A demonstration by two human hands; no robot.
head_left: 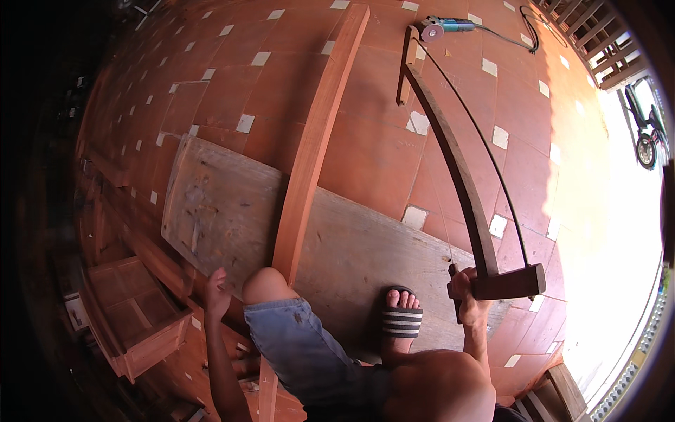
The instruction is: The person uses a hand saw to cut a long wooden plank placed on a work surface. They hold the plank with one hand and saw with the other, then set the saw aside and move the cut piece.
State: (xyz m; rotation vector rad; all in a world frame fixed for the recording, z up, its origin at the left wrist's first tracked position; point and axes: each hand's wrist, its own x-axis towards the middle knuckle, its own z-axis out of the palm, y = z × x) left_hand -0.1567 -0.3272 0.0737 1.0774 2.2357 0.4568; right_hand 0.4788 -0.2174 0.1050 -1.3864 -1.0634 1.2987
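**Frame saw held at right; long beam pinned across board**

Frame saw (457, 165): large wooden bow type, lying stretched over the tiled floor (365, 141) from the near right toward the far edge, thin cord arcing along its right side. Near end bar gripped by right hand (467, 295), fingers wrapped tight around the wood beside the crosspiece. Blade thin, hard to trace.

Long reddish beam (316, 133): laid across a grey weathered board (218, 204), running from under the bent knee (267, 285) out to the far edge of the floor. Knee pressed on the beam's near end. Left hand (214, 292) resting at the board's near left edge, fingers loosely spread, nothing held.

Sandalled foot (401, 316) planted on the board's near edge, between knee and saw.

Angle grinder (443, 28) with cable lying on the floor at the far edge, just beyond the saw's far end. Wooden drawer boxes (133, 316) stacked at the near left. Parked motorbike (647, 126) outside at far right.
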